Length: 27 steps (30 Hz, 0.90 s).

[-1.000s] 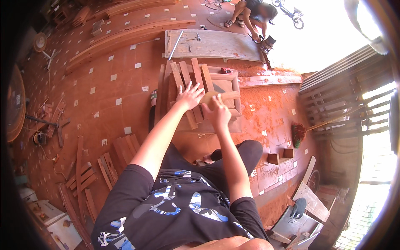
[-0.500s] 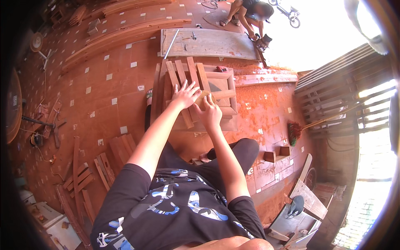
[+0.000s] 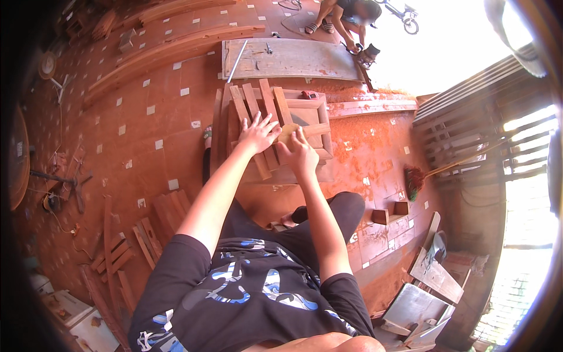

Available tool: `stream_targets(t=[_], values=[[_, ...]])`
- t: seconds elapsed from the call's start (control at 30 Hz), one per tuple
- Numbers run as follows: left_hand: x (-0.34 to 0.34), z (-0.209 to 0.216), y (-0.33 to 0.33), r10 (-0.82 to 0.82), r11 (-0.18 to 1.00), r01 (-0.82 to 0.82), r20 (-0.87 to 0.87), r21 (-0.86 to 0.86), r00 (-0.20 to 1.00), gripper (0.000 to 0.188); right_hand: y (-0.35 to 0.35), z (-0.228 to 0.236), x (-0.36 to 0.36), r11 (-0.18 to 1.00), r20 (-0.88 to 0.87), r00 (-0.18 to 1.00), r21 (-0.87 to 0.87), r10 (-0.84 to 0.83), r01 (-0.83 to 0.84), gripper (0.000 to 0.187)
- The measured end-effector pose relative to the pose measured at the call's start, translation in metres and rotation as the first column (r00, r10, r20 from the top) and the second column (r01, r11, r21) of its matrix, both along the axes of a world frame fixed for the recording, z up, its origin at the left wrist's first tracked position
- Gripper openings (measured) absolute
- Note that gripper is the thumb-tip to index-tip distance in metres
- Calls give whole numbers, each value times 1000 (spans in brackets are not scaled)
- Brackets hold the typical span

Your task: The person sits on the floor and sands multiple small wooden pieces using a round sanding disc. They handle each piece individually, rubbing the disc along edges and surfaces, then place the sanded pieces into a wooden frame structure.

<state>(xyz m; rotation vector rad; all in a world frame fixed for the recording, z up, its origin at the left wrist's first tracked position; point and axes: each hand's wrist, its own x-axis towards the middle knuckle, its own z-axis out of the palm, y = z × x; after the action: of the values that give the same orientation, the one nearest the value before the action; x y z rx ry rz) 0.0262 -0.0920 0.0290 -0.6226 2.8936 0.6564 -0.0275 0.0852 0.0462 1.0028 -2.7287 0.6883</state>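
My left hand point(image 3: 258, 136) lies with its fingers spread across several reddish wooden slats point(image 3: 268, 101), which rest side by side on a low wooden stack in front of me. Just right of it, my right hand point(image 3: 302, 155) has its thumb and fingers at the edge of a tan, flat, rounded piece point(image 3: 287, 132). That piece looks like sandpaper, though its kind is not certain. A shorter wooden slat point(image 3: 318, 129) sticks out to the right from beside the right fingers. Under the slats is a framed wooden panel point(image 3: 326, 112).
A red and black tool point(image 3: 309, 95) lies on the panel. Beyond stands a long plank bench point(image 3: 293, 57), where another person point(image 3: 346, 26) handles a power tool point(image 3: 368, 54). Wooden lengths point(image 3: 120, 255) lie at left; a red broom point(image 3: 414, 179) and small wooden box point(image 3: 389, 215) are at right.
My right hand has shifted slightly right, showing more of the tan piece. The left hand stays spread on the slats. At lower right, a dark rounded object has moved farther away.
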Motion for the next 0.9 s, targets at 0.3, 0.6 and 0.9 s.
stream_targets(t=[0.3, 0.6, 0.9], values=[[-5, -12, 0, -47, 982, 36, -55, -185, 997, 61, 2, -11, -15, 971, 78, 977, -121, -200, 208, 63], [-6, -5, 2, -101, 979, 98, -5, -181, 995, 77, 5, -18, 41, 996, 149, 988, -79, -39, 52, 70], [-7, -12, -4, -79, 991, 76, -28, -108, 996, 75, 19, -7, -19, 989, 155, 980, -60, -124, 134, 68]])
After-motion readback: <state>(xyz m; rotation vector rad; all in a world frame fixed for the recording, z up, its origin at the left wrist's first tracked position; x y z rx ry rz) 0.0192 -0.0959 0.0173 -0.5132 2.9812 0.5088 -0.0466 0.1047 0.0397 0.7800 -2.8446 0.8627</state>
